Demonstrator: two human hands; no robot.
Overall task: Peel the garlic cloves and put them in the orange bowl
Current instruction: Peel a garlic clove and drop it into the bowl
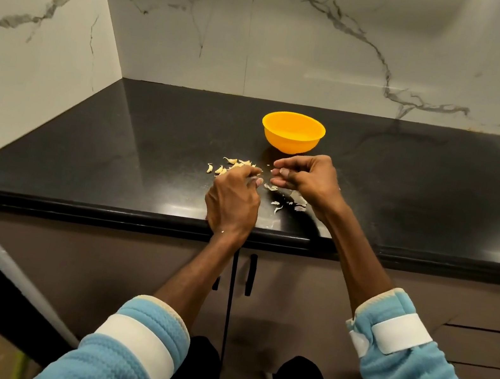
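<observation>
The orange bowl (292,133) stands on the black counter, just beyond my hands. A small heap of pale garlic cloves (228,165) lies to its front left. My left hand (233,201) hovers right beside that heap with its fingers curled in towards the thumb; whether a scrap is between them is too small to tell. A short gap away, my right hand (307,181) has thumb and fingers curled round a garlic clove that is mostly hidden inside the grip. Thin garlic peels (290,200) lie scattered under and in front of my right hand.
The black counter (80,159) ends in a marble wall at the back and another on the left. Its front edge runs just under my left wrist. Below it are cabinet doors with dark handles (250,274).
</observation>
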